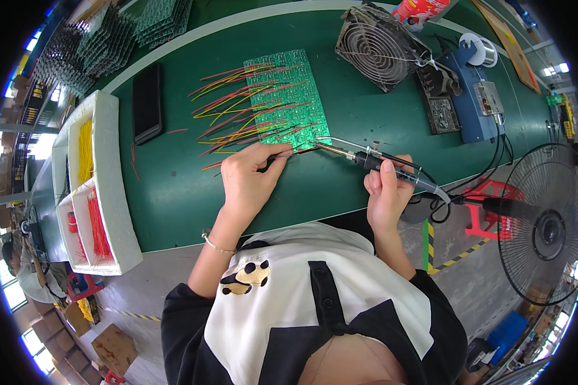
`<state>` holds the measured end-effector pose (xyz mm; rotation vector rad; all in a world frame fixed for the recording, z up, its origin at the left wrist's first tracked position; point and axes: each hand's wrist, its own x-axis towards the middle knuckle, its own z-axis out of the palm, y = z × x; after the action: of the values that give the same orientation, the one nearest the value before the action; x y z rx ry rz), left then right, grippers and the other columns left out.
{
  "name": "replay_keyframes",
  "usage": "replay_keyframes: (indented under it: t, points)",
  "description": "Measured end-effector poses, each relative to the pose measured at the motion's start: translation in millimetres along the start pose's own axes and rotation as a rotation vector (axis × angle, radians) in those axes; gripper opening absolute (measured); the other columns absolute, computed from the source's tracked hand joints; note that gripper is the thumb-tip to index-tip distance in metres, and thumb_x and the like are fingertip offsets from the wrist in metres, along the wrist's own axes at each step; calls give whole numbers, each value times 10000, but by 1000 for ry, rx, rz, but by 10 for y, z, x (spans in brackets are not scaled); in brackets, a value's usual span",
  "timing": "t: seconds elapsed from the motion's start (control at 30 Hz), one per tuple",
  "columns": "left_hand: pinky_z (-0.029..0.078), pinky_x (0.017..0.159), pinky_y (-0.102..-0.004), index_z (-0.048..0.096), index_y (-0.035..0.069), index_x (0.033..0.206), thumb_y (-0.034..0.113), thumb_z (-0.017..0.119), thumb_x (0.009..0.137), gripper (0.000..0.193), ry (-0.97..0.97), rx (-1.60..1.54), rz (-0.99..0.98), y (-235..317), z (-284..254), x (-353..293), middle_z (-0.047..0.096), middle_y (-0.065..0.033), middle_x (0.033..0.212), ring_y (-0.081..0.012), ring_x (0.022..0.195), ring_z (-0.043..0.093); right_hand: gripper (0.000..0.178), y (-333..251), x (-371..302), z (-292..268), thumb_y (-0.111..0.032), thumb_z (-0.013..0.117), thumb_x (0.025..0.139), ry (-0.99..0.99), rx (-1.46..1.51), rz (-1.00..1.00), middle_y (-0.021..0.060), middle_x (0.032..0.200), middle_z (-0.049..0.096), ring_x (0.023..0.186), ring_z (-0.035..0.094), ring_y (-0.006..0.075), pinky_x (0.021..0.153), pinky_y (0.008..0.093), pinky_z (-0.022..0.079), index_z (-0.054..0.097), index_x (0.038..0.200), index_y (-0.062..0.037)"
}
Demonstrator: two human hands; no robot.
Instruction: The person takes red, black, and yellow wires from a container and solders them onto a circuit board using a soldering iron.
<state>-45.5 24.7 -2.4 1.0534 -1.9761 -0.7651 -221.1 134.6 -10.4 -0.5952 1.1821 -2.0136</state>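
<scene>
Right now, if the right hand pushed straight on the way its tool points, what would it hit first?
The soldering iron in the right hand leads; it would likely meet the green circuit board first, near its lower edge. Whether they touch is unclear.

A light-green panel of small circuit boards (293, 95) lies flat on the green surface (180, 205), its long side running away from the person, slightly askew. Red and yellow wires (232, 109) lie across it in rows, fanning out past its left edge. At the near edge, a soldering iron (366, 160) with a dark handle and slim metal shaft slants, tip leftward, a thin curved metal tube alongside ending close to the panel.
</scene>
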Motion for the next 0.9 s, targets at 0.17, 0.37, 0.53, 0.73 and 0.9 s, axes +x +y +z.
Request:
replay_keyframes:
  t: [0.17,0.37,0.53,0.73,0.9]
  points:
    - [348,426,-234,686,75,795,62,685,689,107,-13,-40,-34,8,11,6,580,-43,596,-112,433,431,116,25,-14,16,-150,509,891,39,-93,-46,-22,607,391,487,340,41,448,210,263,458,905,-47]
    - [346,421,-234,687,75,791,58,683,687,106,-38,-8,-54,34,-2,12,587,-40,597,-111,425,426,115,24,-15,18,-145,518,885,30,-92,-56,-15,654,411,503,355,45,455,210,280,457,897,-48]
    - [353,423,-225,687,74,788,61,685,688,102,-28,-12,-70,46,-23,3,612,-43,629,-105,428,443,110,25,-13,12,-142,517,885,25,-96,-55,-16,650,407,506,357,45,455,209,284,456,890,-50]
    - [359,427,-225,688,73,792,68,685,693,99,-43,0,-93,55,-41,2,617,-43,633,-103,425,445,107,31,-14,19,-140,513,887,13,-105,-62,-16,657,402,507,356,43,455,207,284,454,885,-50]
    - [356,428,-230,690,75,797,72,685,694,103,-45,6,-102,49,-36,0,608,-43,618,-104,421,434,103,45,-19,7,-136,509,888,4,-106,-71,-15,666,406,507,355,43,456,207,285,453,885,-50]
